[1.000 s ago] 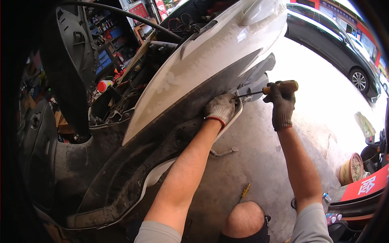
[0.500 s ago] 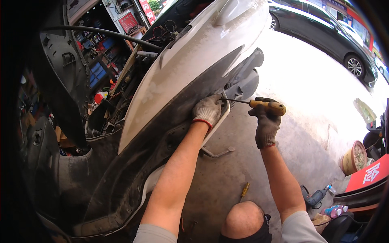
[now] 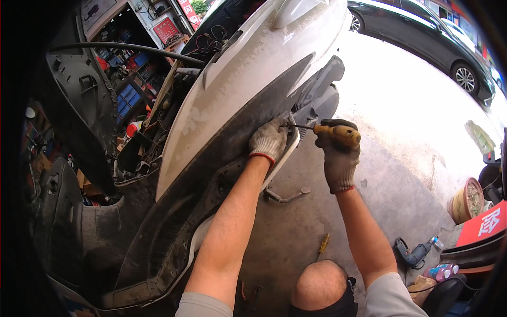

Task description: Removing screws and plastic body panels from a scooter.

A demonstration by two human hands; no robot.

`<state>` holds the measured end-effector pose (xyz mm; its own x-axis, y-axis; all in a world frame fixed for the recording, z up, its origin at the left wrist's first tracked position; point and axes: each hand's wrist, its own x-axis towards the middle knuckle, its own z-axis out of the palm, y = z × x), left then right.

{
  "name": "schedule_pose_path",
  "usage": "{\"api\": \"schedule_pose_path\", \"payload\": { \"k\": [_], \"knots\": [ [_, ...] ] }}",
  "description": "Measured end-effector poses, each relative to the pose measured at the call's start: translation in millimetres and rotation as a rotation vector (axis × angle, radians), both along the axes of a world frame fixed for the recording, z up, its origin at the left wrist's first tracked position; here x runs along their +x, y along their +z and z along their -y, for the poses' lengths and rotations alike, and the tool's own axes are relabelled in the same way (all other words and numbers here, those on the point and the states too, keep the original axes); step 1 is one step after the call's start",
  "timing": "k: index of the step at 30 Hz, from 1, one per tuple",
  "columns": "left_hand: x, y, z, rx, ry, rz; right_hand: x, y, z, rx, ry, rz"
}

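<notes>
My right hand [image 3: 339, 161], in a dirty knit work glove, is closed round the yellow handle of a screwdriver [image 3: 346, 136]. Its shaft lies nearly level and points left at the side of a white and dark-grey scooter [image 3: 237, 87]. At the shaft's tip is my left hand [image 3: 266, 142], gloved in pale knit with a red cuff. Those fingers are bent together against the dark lower panel, beside a pale metal bar [image 3: 286, 158]. What they pinch, if anything, is hidden, and so is the exact spot where the tip rests.
Below my arms, a second yellow-handled screwdriver [image 3: 324, 243] lies on the concrete floor near my knee [image 3: 319, 282]. A power drill [image 3: 414, 252], bottles [image 3: 441, 272] and a tub [image 3: 467, 201] stand at the right. A detached dark panel [image 3: 79, 100] rises at the left; a black car [image 3: 422, 37] is parked beyond.
My right hand and the screwdriver have moved a little left, closer to my left hand, and the grip on the handle has turned. My left hand stays at nearly the same spot.
</notes>
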<state>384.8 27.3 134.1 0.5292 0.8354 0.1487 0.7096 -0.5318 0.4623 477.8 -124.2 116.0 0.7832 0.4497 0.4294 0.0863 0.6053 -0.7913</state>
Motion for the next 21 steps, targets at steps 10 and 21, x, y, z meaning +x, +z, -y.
{"api": "schedule_pose_path", "payload": {
  "k": [10,21],
  "knots": [
    [0,1,4,0.063,-0.013,0.002,11,-28,2,0.085,0.037,-0.137],
    [-4,9,4,-0.030,0.007,-0.036,13,11,-5,-0.042,0.028,0.026]
  ]
}}
